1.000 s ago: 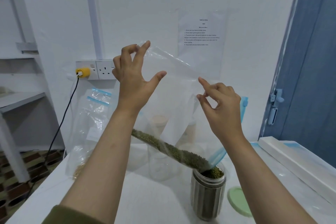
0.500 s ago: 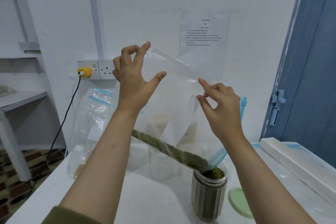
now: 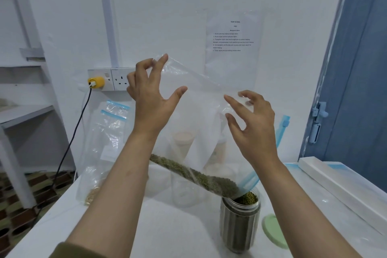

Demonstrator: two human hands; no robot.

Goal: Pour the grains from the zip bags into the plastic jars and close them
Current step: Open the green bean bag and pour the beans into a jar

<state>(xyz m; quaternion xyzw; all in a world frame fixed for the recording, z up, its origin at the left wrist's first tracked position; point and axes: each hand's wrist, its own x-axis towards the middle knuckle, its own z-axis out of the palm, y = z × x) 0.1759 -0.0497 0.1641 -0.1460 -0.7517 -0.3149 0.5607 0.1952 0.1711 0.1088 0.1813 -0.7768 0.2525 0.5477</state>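
From the head camera, both forearms reach up over a white table (image 3: 171, 226). The left hand (image 3: 150, 96) pinches the raised bottom corner of a clear zip bag (image 3: 201, 98) between its upper fingertips, with the thumb spread out to the side. The right hand (image 3: 251, 123) holds the bag's upper edge with curled fingers, though whether the fingertips truly pinch the film is hard to tell. The bag hangs tilted, its blue zip mouth (image 3: 251, 180) down at the rim of an open plastic jar (image 3: 239, 224). Green grains (image 3: 201, 176) lie in a sloping band along the bag's lower edge and run into the jar, which is filled nearly to the top. A pale green lid (image 3: 272, 230) lies flat on the table just right of the jar. Behind, an empty clear jar (image 3: 184, 190) stands, and more zip bags (image 3: 104, 148) lean at the left near a wall socket (image 3: 113, 79).
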